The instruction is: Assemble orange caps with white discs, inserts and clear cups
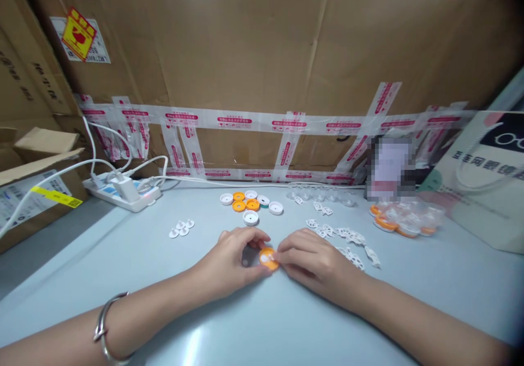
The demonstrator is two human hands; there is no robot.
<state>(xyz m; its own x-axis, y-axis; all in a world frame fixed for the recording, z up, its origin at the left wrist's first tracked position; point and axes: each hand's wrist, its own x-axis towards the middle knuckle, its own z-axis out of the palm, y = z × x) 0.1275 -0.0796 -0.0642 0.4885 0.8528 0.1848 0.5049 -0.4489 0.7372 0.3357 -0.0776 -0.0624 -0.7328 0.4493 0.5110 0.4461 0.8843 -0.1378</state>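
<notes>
The left hand (231,257) grips the orange cap (272,265) by its edge — seemingly to keep it steady — while the right hand (317,259) pinches the small white piece (265,258) inside.

I count eight round caps (251,218) near the worktop's (229,328) far edge: three orange, five white, one of these green at the side. One more orange cap (270,266) is farther from that edge. Toward the left edge are four white pegs (184,231) and one power strip (137,202). White fan-shaped pieces (350,236) and clear domes (322,195) overlap too much to count.
</notes>
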